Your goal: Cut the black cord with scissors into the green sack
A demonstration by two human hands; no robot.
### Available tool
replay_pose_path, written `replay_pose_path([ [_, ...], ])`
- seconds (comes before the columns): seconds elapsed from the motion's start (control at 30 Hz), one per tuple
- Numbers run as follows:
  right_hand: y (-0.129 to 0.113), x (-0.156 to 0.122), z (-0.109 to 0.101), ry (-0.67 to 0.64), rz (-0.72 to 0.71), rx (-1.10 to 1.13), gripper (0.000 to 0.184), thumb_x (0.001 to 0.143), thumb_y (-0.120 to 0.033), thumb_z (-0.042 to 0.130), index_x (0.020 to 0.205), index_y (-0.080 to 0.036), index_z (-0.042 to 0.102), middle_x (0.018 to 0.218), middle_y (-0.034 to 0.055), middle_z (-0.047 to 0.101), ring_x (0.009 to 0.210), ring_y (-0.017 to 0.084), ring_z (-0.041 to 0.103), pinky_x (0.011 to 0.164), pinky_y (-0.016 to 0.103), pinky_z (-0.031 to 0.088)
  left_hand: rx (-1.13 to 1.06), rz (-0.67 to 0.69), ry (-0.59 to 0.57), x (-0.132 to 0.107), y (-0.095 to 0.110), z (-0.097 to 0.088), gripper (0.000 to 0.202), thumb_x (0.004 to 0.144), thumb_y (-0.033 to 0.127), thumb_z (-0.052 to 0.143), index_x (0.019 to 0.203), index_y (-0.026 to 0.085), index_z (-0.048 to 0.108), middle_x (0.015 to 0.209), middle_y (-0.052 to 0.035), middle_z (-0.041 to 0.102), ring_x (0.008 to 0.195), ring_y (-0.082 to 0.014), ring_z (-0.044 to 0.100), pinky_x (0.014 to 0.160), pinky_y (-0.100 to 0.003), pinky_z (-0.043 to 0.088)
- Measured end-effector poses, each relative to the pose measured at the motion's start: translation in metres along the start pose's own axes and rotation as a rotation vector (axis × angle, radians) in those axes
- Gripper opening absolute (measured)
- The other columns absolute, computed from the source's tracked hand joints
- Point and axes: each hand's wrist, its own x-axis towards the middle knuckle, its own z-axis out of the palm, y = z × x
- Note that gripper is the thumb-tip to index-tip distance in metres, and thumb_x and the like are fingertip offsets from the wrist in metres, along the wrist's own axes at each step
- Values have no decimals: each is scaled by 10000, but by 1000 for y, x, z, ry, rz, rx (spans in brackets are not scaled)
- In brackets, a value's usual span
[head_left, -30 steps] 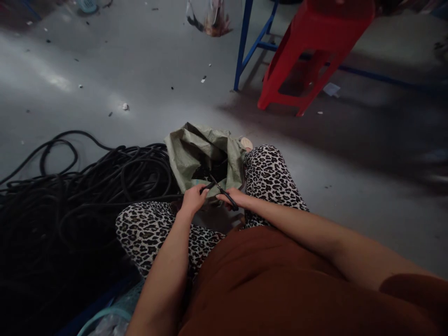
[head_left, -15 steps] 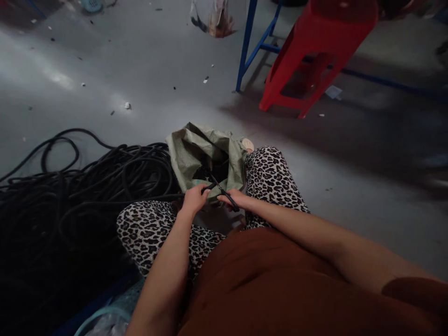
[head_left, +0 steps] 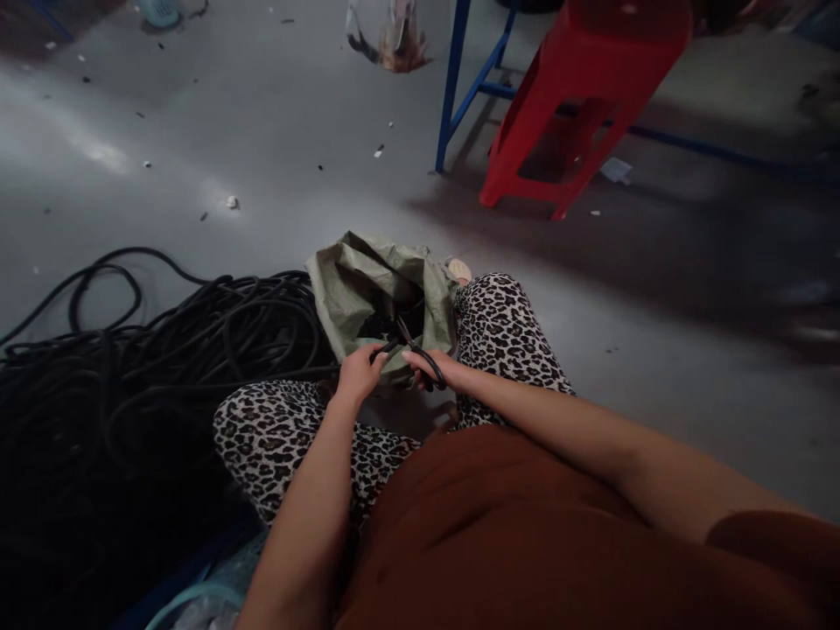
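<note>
My left hand [head_left: 360, 372] is closed round a black rubber cord [head_left: 308, 374], whose short end pokes out past my thumb over the sack's near rim. That cord runs left across my knee to a big tangled heap. In my right hand [head_left: 437, 369] are black-handled scissors [head_left: 428, 366], their blades pointing up and away, close to the cord's end. Between my knees stands a pale green woven sack [head_left: 334, 293] with its mouth spread wide. Small dark pieces [head_left: 377, 325] lie inside it; the bottom is hidden in shadow.
The heap of black cord [head_left: 249, 324] covers the floor at my left. A red plastic stool [head_left: 591, 96] stands ahead right by a blue metal frame [head_left: 452, 96]. A light blue basket [head_left: 197, 595] sits at lower left. Small scraps litter the grey floor [head_left: 262, 114].
The scissors have turned to point more steeply away from me, and their handles look further apart. My left hand keeps its hold on the cord. The whole view has shifted slightly.
</note>
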Motion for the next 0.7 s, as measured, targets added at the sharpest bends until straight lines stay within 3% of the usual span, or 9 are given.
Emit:
replay_pose_path([
  [0.23,1,-2,0,-92,14,-123,414,1001,-511,694,840,-131,660,692,20,653,545,115,621,465,174,467,-60,-12,38,2,-2,1,304,978,265,593,1219,184,759,1236,-121,781,1166,-279,721,1032,-375,552],
  [0.7,-6,-8,-2,-119,-58,-316,525,909,-625,749,715,-151,633,620,37,625,604,163,625,526,209,517,-97,34,63,2,-6,7,264,949,241,621,1158,185,773,1156,-110,802,1089,-275,744,981,-386,579],
])
